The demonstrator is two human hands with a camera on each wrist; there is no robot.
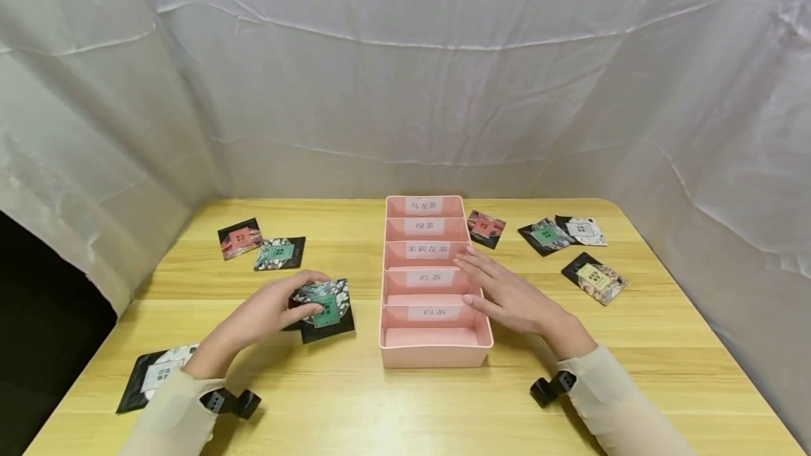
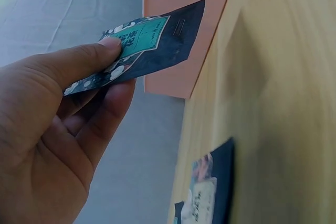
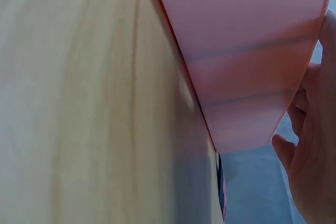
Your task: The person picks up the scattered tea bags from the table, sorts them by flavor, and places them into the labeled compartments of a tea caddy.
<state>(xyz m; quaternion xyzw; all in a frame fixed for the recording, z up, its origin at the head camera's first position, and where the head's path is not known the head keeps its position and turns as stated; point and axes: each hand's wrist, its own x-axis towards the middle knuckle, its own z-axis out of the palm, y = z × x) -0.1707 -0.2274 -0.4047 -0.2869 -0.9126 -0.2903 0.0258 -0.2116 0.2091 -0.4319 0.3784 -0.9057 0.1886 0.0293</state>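
Note:
My left hand (image 1: 266,308) pinches a tea sachet (image 1: 336,328) with a green label and black end, thumb on top and fingers beneath. In the left wrist view this sachet (image 2: 176,35) is held above the table, beside the pink box. Extending from the fingertips of my right hand (image 1: 516,298) is the right rim of a pink divided box (image 1: 437,356), which they touch; the fingers are fairly straight and hold no sachet. Paper labels with Chinese writing mark the box's several compartments. A dark edge under my left hand is mostly hidden.
Left of the box lie a red-label sachet (image 1: 241,238), a green-label one (image 1: 279,254) and a white-label one (image 1: 155,375), partly behind the sleeve. To the right are red (image 1: 485,228), green (image 1: 546,236), white (image 1: 583,230) and yellow (image 1: 594,278) ones. Curtains surround the table.

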